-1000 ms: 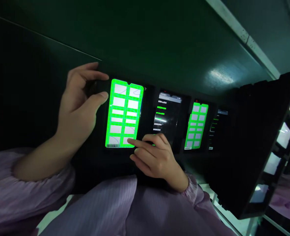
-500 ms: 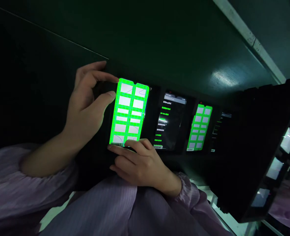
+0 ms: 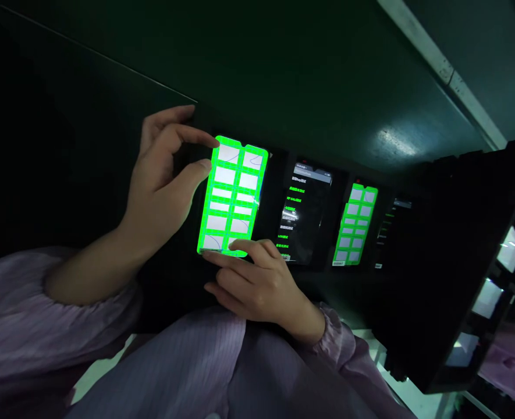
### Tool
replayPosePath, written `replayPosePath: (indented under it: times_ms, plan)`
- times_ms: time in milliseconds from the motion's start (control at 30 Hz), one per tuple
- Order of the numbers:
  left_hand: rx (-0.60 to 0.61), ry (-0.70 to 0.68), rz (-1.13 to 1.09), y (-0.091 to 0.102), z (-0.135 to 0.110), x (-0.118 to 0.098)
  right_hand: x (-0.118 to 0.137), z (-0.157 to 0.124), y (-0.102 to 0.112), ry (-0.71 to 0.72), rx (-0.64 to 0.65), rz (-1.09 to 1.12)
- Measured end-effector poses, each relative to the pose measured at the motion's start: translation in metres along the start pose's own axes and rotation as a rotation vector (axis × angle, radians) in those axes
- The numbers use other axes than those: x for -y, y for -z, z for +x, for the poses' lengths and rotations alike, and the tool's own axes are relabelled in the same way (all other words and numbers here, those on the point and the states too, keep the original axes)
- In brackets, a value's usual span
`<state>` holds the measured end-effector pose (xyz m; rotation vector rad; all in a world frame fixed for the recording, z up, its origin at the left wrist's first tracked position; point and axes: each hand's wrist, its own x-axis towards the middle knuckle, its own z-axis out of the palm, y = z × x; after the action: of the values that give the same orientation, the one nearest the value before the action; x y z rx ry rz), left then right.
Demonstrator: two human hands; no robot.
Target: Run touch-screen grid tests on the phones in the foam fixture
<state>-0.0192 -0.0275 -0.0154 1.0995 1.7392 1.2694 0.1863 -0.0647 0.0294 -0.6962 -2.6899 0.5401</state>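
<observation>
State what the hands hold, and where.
A green-gridded phone, pinched by the left hand at its upper side edge; the right hand's fingers touch its lower end.

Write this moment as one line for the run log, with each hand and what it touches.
left hand: at edge of green-grid phone | right hand: index finger on its lower end | nearby: phone showing green-text menu

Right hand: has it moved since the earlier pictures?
Yes. The right hand has shifted left in the view, away from the phone showing a green-text menu, and now lies at the lower end of the green-grid phone.
</observation>
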Motion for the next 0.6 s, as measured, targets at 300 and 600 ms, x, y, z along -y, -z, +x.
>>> replayPosePath:
  times_ms: [300,600]
  plan:
    - [0.012,-0.015,-0.001,0.0004,0.0001,0.0015,-0.0062,-0.0035,0.0050,-0.083,-0.129,0.019]
    - [-0.004,-0.006,0.009,0.0007,-0.0002,-0.0012,-0.0049,-0.0020,0.0050,0.013,0.079,0.023]
